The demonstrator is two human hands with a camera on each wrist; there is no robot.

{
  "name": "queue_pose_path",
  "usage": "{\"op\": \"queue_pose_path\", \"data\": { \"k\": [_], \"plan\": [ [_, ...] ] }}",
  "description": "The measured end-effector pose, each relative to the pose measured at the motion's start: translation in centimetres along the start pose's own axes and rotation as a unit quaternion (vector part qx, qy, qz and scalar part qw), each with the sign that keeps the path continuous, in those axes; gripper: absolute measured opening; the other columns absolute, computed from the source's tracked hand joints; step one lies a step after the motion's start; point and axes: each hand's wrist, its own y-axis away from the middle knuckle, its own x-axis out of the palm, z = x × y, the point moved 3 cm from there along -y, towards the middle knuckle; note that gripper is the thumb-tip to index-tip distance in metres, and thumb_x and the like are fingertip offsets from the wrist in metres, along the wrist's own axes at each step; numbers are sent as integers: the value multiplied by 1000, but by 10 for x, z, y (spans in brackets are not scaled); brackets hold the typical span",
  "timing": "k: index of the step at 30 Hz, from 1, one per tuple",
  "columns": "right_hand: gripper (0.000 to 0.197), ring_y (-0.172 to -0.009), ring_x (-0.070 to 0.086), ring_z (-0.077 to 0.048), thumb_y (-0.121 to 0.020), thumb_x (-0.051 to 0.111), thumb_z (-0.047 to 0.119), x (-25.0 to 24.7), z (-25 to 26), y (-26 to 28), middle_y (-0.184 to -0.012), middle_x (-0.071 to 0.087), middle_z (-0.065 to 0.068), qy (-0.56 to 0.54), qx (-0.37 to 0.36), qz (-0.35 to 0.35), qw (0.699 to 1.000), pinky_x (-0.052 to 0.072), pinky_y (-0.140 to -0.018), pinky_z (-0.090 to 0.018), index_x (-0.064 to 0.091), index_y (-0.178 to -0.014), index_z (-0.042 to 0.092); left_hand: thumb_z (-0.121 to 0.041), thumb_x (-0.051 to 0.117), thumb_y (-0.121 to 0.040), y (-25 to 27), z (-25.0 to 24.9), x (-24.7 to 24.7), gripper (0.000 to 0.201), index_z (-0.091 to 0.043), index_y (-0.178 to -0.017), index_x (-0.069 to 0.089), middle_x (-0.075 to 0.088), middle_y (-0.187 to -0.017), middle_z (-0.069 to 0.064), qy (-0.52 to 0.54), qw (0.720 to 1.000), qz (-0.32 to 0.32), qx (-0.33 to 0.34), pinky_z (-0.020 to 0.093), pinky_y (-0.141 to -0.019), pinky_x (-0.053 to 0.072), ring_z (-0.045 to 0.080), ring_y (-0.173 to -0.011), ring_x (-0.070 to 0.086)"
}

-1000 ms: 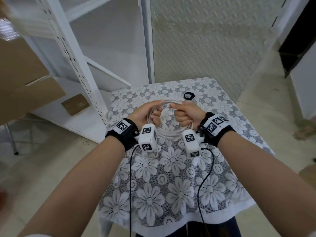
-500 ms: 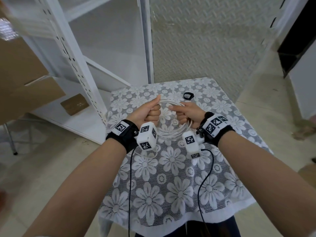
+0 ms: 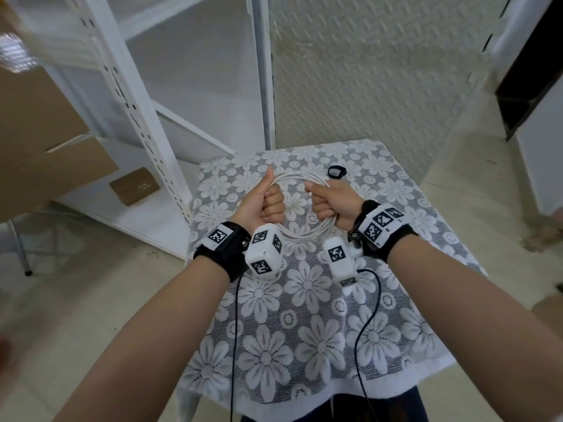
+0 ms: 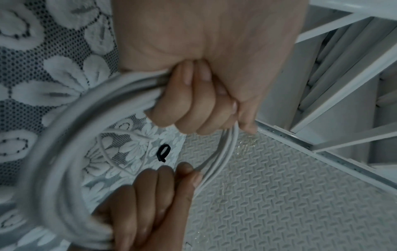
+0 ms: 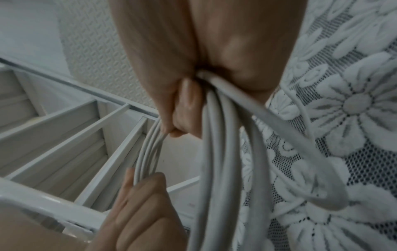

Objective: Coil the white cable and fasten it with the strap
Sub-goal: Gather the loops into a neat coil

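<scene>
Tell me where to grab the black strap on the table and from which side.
Pinch the strap at its near edge, coming from above: it lies as a small flat loop on the tablecloth, beyond the cable and apart from it.

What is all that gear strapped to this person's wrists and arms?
Each bare forearm ends in a black fabric wristband topped by a white plate printed with black-and-white square code markers. A white boxy camera block with the same markers juts from the left band, and another from the right. A thin dark cable hangs from each block. No sleeves show.
</scene>
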Motion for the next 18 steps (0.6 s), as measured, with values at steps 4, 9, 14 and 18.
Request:
{"op": "queue_pose_path", "data": {
  "k": [4, 9, 14, 18],
  "plan": [
    [29, -31, 19, 1, -100, 45, 20, 0, 2, 0, -40, 23, 12, 0, 29, 9, 1000, 18, -28, -11, 40, -71, 16, -53, 45, -92, 6, -6, 2, 61, -20, -41, 31, 22, -33, -8, -62, 996, 20, -56, 17, -40, 16, 5, -28, 22],
    [29, -30, 20, 0, -100, 42, 21, 5, 2, 4, -39, 24, 11, 55, 79, 32, 995, 17, -28, -12, 40, -72, 15, -42, 53, -90, 6, -13, 10, 50, -19, -48, 38, 26, -34, -9, -166, 977, 12, -131, 13, -35, 25, 4, -28, 27],
    [25, -32, 19, -1, -100, 40, 15, 13, 4, 8, -40, 25, 9, 158, 116, 59, 979, 15, -30, -10, 51, -77, 13, -40, 52, -93, 6, -16, 22, 41, -15, -62, 41, 29, -38, -11, -381, 912, 3, -150, 11, -29, 18, 0, -28, 22],
    [29, -32, 18, -2, -99, 38, 15, 13, 7, 11, -40, 25, 9, 180, 142, 72, 971, 13, -30, -11, 51, -72, 14, -48, 48, -92, 5, -15, 27, 42, -15, -66, 44, 30, -40, -11, -459, 879, 15, -128, 12, -30, 15, 0, -31, 19]
  ]
}}
